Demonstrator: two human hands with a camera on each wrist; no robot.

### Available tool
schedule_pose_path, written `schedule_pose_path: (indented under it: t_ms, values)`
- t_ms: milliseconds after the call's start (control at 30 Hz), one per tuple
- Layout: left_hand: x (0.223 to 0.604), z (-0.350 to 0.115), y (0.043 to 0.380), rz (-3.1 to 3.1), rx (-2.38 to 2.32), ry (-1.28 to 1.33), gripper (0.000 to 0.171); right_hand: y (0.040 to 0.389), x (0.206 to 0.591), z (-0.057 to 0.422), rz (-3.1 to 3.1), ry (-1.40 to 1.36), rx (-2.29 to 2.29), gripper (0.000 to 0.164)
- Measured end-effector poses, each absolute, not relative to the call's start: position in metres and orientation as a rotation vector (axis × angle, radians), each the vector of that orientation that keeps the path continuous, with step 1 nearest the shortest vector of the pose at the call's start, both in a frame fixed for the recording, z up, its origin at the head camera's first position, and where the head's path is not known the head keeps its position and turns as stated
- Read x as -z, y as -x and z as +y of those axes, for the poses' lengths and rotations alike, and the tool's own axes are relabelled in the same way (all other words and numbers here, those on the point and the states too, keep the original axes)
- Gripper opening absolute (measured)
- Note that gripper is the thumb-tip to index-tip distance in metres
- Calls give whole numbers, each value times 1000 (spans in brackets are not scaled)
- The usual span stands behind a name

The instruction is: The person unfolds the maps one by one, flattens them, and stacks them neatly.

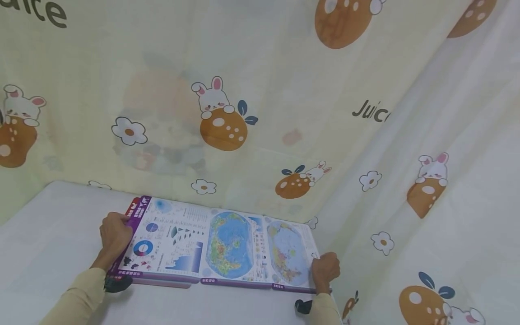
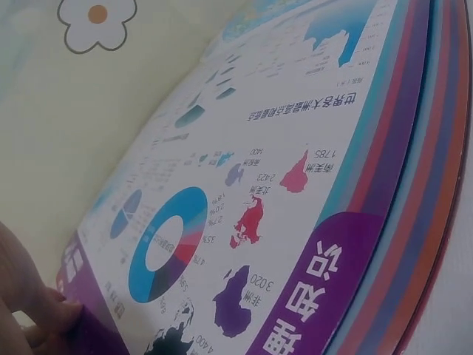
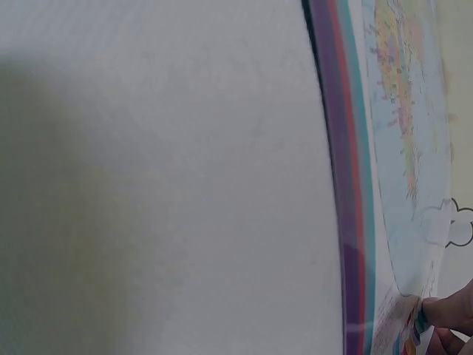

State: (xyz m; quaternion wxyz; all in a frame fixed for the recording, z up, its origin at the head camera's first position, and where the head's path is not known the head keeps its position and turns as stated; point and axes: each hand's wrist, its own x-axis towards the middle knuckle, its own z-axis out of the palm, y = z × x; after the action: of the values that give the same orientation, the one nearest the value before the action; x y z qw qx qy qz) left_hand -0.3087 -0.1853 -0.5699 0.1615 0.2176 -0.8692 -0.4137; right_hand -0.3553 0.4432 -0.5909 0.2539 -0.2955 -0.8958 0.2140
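An atlas (image 1: 260,250) lies spread wide on the white table, with two world maps and a page of charts facing up. At its left edge my left hand (image 1: 115,232) holds the purple-bordered page, fingers curled. My right hand (image 1: 326,270) grips the far right edge of the map page. In the left wrist view the thumb (image 2: 52,307) lies on the purple border, beside a page (image 2: 295,133) with a ring chart and coloured continent shapes. The right wrist view has the thumb (image 3: 447,309) pressing the map page's (image 3: 403,163) corner. The fingers beneath are mostly hidden.
A pale curtain (image 1: 260,113) with rabbit and fruit prints hangs right behind the atlas and down the right side. The white tabletop (image 1: 36,234) extends to the left and in front. Dark wrist cameras (image 1: 118,284) sit below the hands, near the atlas's front edge.
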Motion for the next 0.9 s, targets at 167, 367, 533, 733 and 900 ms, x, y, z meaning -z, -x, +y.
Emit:
schedule_pose_path:
  t_ms: [167,367,533,733,900]
  values:
    - [568,-184,311,-2502,1172,-674,36,354,590,442,-2438,804,-583,18]
    - [571,-182,309,-2475,1109,-669,37,350,583,436,-2457,808,-523,7]
    - [575,-196,310,-2422,1076,-481,38,344,574,421,-2450,656,-539,29]
    - [588,-222,314,-2522,847,-98,43,325,575,370,-2492,142,-528,35]
    - [589,-227,326,-2591,749,68,54,300,566,311,-2640,-233,-418,45]
